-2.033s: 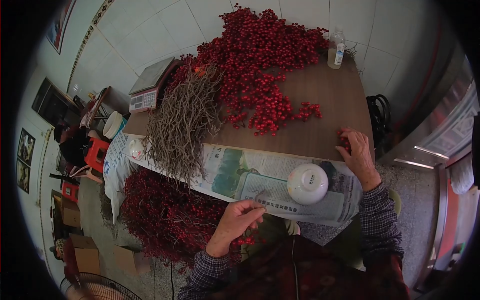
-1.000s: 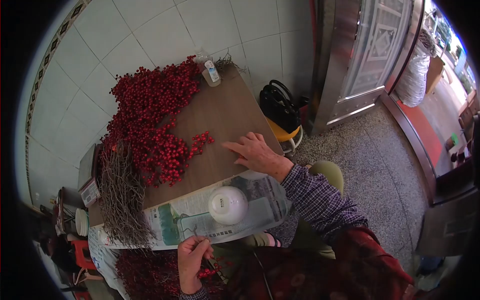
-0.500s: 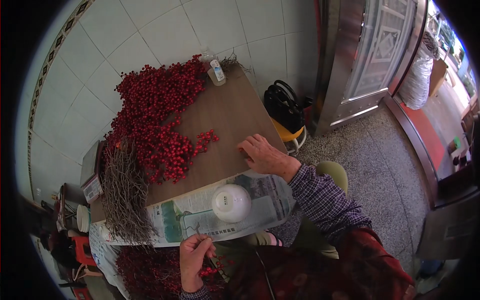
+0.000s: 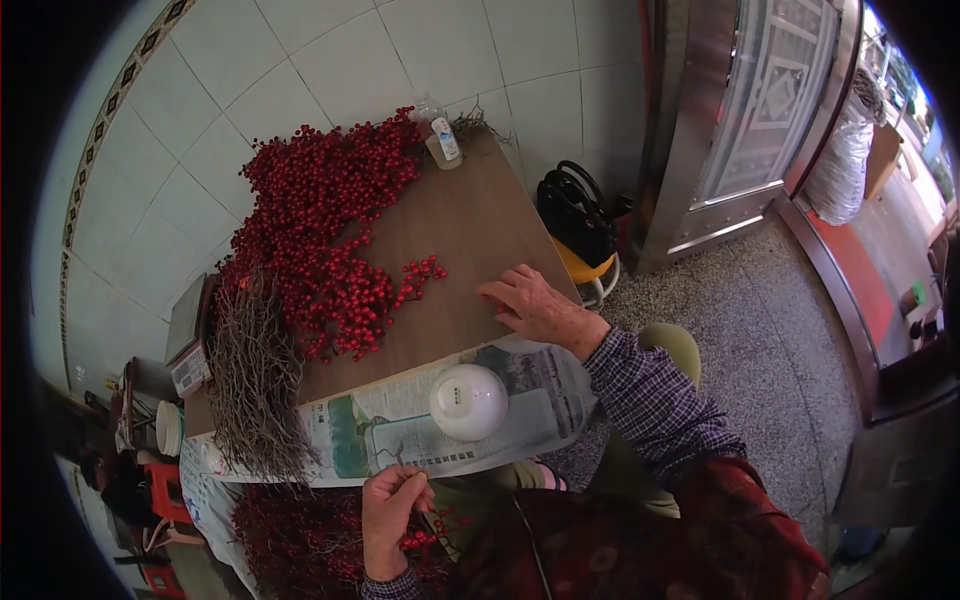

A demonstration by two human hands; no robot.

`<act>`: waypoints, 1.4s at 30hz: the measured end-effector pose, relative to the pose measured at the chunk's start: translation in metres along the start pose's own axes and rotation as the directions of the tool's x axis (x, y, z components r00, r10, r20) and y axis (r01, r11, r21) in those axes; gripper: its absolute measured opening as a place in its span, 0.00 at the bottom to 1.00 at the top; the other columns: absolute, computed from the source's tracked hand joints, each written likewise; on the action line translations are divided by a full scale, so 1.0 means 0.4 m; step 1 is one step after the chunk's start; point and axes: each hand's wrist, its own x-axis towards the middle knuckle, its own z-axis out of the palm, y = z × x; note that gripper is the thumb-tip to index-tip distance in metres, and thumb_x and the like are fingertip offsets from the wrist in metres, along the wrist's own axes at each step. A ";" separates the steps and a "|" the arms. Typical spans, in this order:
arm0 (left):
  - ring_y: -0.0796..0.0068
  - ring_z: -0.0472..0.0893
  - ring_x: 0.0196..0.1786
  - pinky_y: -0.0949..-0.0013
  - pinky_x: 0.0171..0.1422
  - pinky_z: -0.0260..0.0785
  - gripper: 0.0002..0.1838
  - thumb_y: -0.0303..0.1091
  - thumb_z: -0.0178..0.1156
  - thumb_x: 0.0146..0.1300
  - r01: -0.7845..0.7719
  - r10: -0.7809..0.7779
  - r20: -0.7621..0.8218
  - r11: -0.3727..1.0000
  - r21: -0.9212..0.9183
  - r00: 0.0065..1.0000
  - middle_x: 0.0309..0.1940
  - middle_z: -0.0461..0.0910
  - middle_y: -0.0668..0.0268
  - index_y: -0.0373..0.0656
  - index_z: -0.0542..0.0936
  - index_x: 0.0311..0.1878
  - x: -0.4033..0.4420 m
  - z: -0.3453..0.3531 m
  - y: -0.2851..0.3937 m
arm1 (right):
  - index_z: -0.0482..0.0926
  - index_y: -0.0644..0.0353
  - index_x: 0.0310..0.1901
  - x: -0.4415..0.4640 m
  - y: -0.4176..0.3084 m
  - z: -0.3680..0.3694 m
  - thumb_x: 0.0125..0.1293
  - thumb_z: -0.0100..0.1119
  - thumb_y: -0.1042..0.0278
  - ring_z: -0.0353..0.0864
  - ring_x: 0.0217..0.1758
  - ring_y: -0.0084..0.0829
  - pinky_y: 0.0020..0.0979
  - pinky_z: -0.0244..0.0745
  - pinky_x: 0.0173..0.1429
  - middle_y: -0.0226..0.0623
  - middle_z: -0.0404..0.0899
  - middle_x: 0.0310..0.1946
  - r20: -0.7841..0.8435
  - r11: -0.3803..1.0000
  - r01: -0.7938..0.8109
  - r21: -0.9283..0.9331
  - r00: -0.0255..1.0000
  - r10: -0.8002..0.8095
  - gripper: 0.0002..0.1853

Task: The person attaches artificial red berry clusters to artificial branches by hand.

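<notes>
My left hand [image 4: 393,508] is closed in a pinch at the front edge of the table, on a thin berry twig [image 4: 400,458] whose tip sticks up past the fingers. Red berries [image 4: 424,538] hang just below this hand. My right hand [image 4: 545,312] lies low over the wooden tabletop [image 4: 450,235], fingers bent together; a reddish fleck shows at the fingertips, too small to name. To the left spreads a large heap of red berry sprigs [image 4: 320,220]. Between my hands, an upturned white bowl [image 4: 468,402] sits on newspaper [image 4: 375,432] under clear plastic.
A bundle of bare twigs [image 4: 255,385] lies at the table's left, beside a scale [image 4: 190,345]. A plastic bottle [image 4: 443,140] stands at the back corner. More berry sprigs [image 4: 300,540] fill the space below the front edge. A black bag [image 4: 575,215] rests on a yellow stool [image 4: 583,265].
The view has shifted slightly. Both hands keep nearly the same places and poses; the right fingers have bent a little at the tabletop.
</notes>
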 end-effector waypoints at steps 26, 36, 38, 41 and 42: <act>0.84 0.73 0.21 0.80 0.27 0.66 0.05 0.25 0.58 0.65 -0.023 0.026 -0.049 0.997 0.075 0.998 0.23 0.80 0.65 0.33 0.81 0.37 0.019 0.036 0.066 | 0.76 0.56 0.40 0.002 0.020 0.004 0.53 0.70 0.70 0.77 0.46 0.40 0.40 0.70 0.55 0.36 0.77 0.38 -0.060 0.999 0.054 -0.007 0.997 -0.054 0.14; 0.89 0.67 0.19 0.82 0.25 0.60 0.05 0.29 0.62 0.65 0.020 -0.018 0.024 0.998 -0.052 1.000 0.20 0.75 0.73 0.37 0.82 0.35 0.117 0.084 0.090 | 0.80 0.65 0.41 0.006 -0.043 -0.038 0.59 0.65 0.79 0.74 0.34 0.22 0.24 0.70 0.38 0.31 0.76 0.34 -0.209 0.876 -0.145 0.460 0.941 0.266 0.08; 0.89 0.65 0.19 0.82 0.24 0.58 0.05 0.30 0.63 0.64 0.043 -0.043 0.007 0.999 0.016 0.999 0.20 0.73 0.76 0.39 0.82 0.34 0.137 0.085 0.091 | 0.80 0.65 0.41 0.000 -0.047 -0.045 0.60 0.64 0.78 0.73 0.34 0.20 0.23 0.69 0.37 0.31 0.76 0.34 -0.183 0.871 -0.175 0.460 0.941 0.285 0.07; 0.91 0.65 0.21 0.82 0.26 0.58 0.05 0.31 0.65 0.62 0.029 -0.018 -0.060 0.983 0.180 0.998 0.21 0.73 0.77 0.40 0.82 0.33 0.161 0.096 0.104 | 0.80 0.66 0.42 -0.012 -0.047 -0.048 0.62 0.64 0.76 0.71 0.32 0.19 0.24 0.67 0.36 0.30 0.75 0.34 -0.137 0.870 -0.218 0.443 0.942 0.306 0.07; 0.91 0.65 0.21 0.82 0.26 0.58 0.05 0.31 0.65 0.62 0.034 -0.023 -0.061 0.982 0.184 0.998 0.21 0.73 0.77 0.40 0.82 0.33 0.168 0.097 0.108 | 0.80 0.66 0.42 -0.014 -0.045 -0.050 0.62 0.64 0.76 0.70 0.31 0.19 0.24 0.66 0.35 0.30 0.74 0.33 -0.127 0.879 -0.221 0.423 0.946 0.299 0.07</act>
